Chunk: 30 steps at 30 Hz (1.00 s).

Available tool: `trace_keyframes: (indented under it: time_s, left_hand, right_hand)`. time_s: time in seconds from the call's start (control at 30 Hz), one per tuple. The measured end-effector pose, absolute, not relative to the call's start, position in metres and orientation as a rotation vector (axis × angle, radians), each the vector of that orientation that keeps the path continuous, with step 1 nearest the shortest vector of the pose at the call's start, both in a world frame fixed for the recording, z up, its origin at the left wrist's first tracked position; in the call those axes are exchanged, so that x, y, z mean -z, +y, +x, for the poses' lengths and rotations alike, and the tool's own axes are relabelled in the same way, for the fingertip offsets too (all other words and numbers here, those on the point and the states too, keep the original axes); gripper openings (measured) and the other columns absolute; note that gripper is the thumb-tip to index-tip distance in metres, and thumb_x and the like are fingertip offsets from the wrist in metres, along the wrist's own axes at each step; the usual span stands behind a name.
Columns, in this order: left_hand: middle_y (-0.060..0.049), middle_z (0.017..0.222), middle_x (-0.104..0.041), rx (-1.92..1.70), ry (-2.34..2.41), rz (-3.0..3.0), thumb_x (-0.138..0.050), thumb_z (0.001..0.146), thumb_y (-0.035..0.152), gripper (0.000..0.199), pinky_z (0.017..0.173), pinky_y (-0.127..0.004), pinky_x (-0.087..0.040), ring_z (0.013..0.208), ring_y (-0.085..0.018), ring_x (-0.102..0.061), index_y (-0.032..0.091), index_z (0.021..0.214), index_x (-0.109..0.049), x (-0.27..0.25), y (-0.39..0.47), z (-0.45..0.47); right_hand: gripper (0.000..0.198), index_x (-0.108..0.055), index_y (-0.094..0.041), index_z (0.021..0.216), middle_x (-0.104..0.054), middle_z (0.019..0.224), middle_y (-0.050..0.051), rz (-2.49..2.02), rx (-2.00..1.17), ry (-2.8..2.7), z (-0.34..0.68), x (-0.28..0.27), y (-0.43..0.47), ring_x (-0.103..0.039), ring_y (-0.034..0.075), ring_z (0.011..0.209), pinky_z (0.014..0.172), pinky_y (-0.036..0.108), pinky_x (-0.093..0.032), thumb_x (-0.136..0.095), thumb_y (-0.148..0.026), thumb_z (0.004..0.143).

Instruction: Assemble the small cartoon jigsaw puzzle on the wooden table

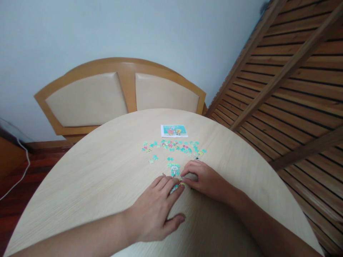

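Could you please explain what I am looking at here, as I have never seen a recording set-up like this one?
There is no machine here: a person works with two bare hands. The single picture comes from a camera worn on the head, looking forward and down.

On the rounded table lie scattered jigsaw pieces, with a printed picture card beyond them. Nearer the person is a small joined section showing a cartoon face.

The left hand reaches over the lower part of that section, its fingertips resting there. The right hand has its thumb and fingers at the section's right edge; whether it grips a piece is too small to tell.
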State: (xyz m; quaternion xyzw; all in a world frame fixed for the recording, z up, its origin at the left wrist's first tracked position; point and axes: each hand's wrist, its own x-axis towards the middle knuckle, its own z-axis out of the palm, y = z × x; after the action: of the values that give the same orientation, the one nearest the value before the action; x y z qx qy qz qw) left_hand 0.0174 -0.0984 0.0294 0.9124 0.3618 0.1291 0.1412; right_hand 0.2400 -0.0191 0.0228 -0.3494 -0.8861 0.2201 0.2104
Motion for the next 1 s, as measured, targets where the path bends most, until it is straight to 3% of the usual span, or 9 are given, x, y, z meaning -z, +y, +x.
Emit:
trace_keyframes:
  time_s: [0.2, 0.3, 0.37, 0.7, 1.0]
  left_hand:
    - [-0.016, 0.150, -0.045, -0.365, 1.045, 2.644, -0.062, 0.088, 0.043, 0.066, 0.117, -0.057, -0.031, 0.136, -0.036, -0.043, 0.014, 0.144, -0.046, -0.025, -0.099, 0.016]
    - [-0.014, 0.156, -0.041, -0.365, 1.022, 2.650, -0.062, 0.087, 0.041, 0.069, 0.120, -0.056, -0.027, 0.142, -0.035, -0.039, 0.015, 0.147, -0.043, -0.022, -0.099, 0.015]
    - [-0.014, 0.156, -0.042, -0.342, 1.031, 2.646, -0.063, 0.086, 0.040, 0.069, 0.120, -0.056, -0.027, 0.142, -0.034, -0.040, 0.015, 0.148, -0.043, -0.022, -0.099, 0.014]
    - [-0.015, 0.153, -0.046, -0.376, 1.042, 2.659, -0.063, 0.084, 0.036, 0.064, 0.117, -0.056, -0.033, 0.138, -0.035, -0.044, 0.012, 0.141, -0.048, -0.023, -0.099, 0.015]
    - [-0.014, 0.153, -0.046, -0.381, 1.041, 2.658, -0.064, 0.083, 0.037, 0.065, 0.117, -0.057, -0.032, 0.138, -0.036, -0.044, 0.014, 0.142, -0.048, -0.020, -0.098, 0.014]
  right_hand:
    - [0.010, -0.071, -0.021, 0.093, -0.072, 0.096, 0.005, -1.262, -0.652, -2.493, 0.259, -0.038, -0.022, -0.064, 0.023, 0.093, 0.087, 0.037, -0.048, -0.067, -0.028, 0.088]
    - [0.025, -0.070, -0.020, 0.095, -0.070, 0.098, 0.005, -1.335, -0.689, -2.516, 0.268, -0.043, -0.028, -0.064, 0.025, 0.092, 0.083, 0.037, -0.049, -0.078, -0.033, 0.075]
    - [0.024, -0.069, -0.021, 0.092, -0.070, 0.098, 0.005, -1.373, -0.726, -2.500, 0.269, -0.044, -0.032, -0.063, 0.024, 0.091, 0.081, 0.035, -0.049, -0.079, -0.028, 0.072]
    - [0.013, -0.068, -0.019, 0.086, -0.070, 0.093, 0.005, -1.375, -0.756, -2.446, 0.254, -0.041, -0.035, -0.064, 0.022, 0.086, 0.077, 0.033, -0.048, -0.070, -0.018, 0.074]
    - [0.007, -0.067, -0.020, 0.089, -0.070, 0.093, 0.004, -1.240, -0.778, -2.491, 0.253, -0.037, -0.035, -0.064, 0.022, 0.091, 0.088, 0.038, -0.048, -0.067, -0.019, 0.082]
